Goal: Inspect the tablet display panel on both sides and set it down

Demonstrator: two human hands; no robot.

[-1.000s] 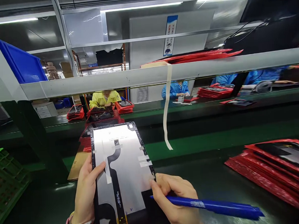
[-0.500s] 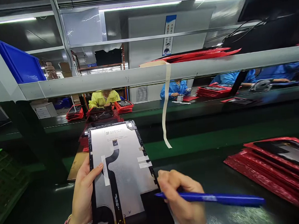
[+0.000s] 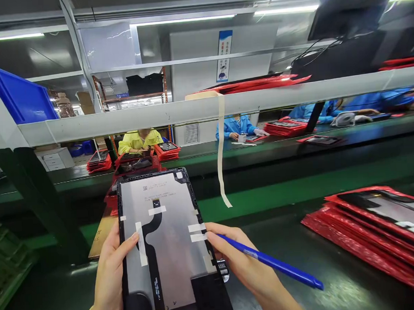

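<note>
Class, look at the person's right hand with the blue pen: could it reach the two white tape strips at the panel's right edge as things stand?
Probably yes. The right hand has its fingertips beside the tape strips on the panel, with nothing between; only the blue pen occupies that hand.

An electronics assembly line on a factory floor: long green counters (image 3: 299, 187) run in rows under strip lights (image 3: 186, 20), with stacks of red trays (image 3: 370, 229) holding tablet panels. Workers in blue (image 3: 235, 125) and yellow (image 3: 138, 140) smocks sit at the next counter (image 3: 279, 144). A blue bin (image 3: 16, 98) sits on a metal rack (image 3: 191, 110) overhead, beside a monitor (image 3: 352, 4).
</note>
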